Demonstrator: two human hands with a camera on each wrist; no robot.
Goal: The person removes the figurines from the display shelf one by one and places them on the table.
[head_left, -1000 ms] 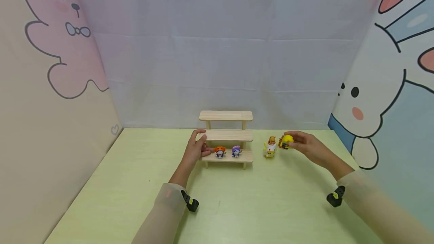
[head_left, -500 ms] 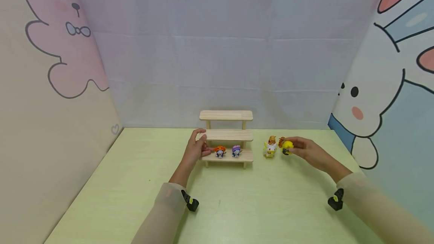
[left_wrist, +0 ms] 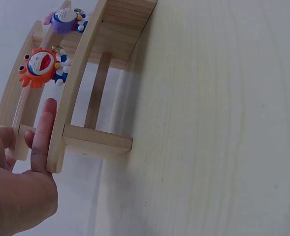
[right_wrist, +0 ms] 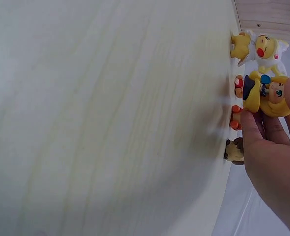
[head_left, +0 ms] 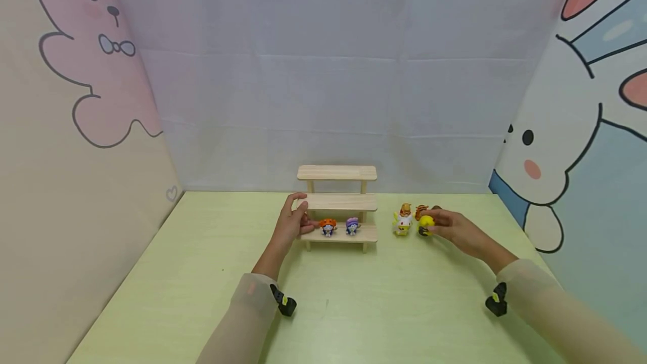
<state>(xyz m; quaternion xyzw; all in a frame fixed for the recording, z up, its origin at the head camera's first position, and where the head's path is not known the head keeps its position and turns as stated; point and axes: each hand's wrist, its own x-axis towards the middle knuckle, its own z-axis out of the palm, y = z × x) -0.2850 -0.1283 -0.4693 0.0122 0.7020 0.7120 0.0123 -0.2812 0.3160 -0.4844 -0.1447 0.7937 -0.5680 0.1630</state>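
At the left end of a three-tier wooden shelf (head_left: 336, 201), my left hand (head_left: 290, 223) grips the middle and lowest tiers, one finger lying along the lowest. On that lowest tier stand an orange-hooded figurine (left_wrist: 39, 68) and a purple-hatted figurine (head_left: 352, 226). My right hand (head_left: 457, 230) pinches a yellow-haired figurine (right_wrist: 273, 96) from behind, its base close over the table. To its left stands a figurine in white and yellow (head_left: 402, 219). Behind the pinched one, an orange-brown figurine (head_left: 421, 212) is partly hidden.
A small brown and cream figurine (right_wrist: 234, 151) stands beside my right hand, mostly covered in the head view. The table (head_left: 323, 308) meets a pale cloth backdrop (head_left: 323, 89) right behind the shelf. Printed side panels stand left and right.
My right hand has brought the yellow-haired figurine down and nearer to me, uncovering the orange-brown figurine behind, then slightly left. The left hand and shelf have stayed still.
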